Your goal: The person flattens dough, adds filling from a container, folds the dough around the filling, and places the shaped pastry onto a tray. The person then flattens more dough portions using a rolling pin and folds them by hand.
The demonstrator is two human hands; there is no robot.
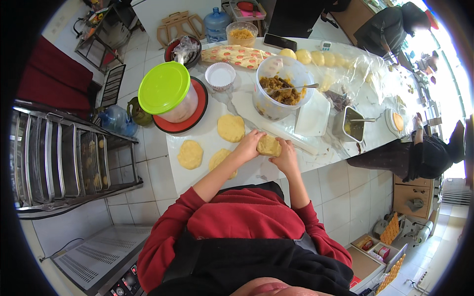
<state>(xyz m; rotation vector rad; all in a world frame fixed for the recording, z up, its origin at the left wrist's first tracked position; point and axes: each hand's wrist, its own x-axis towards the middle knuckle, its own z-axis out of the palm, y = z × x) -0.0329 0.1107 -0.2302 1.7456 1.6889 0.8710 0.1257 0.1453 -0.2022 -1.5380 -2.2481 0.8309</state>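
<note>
Between my two hands is a piece of yellow dough (269,146), raised slightly over the near edge of the table. My left hand (248,147) grips its left side, and my right hand (286,159) has its fingers around the right side. Flattened dough rounds lie to the left: one round (231,127) beyond my left hand, another round (190,154) at the far left, and a third round (217,159) partly hidden under my left forearm. Past the hands stands a clear tub (266,107) of brown-orange filling with a spoon (303,87) in it. A white rolling pin (291,139) lies just beyond the dough.
A green-lidded container (165,89) stands on a red-black round base (200,106). Paper baking cups (220,75), a white flat board (314,116), a metal container (351,130) and dough balls (317,58) partly under plastic share the table. Two people (429,153) are at the right. A tray rack (74,158) stands left.
</note>
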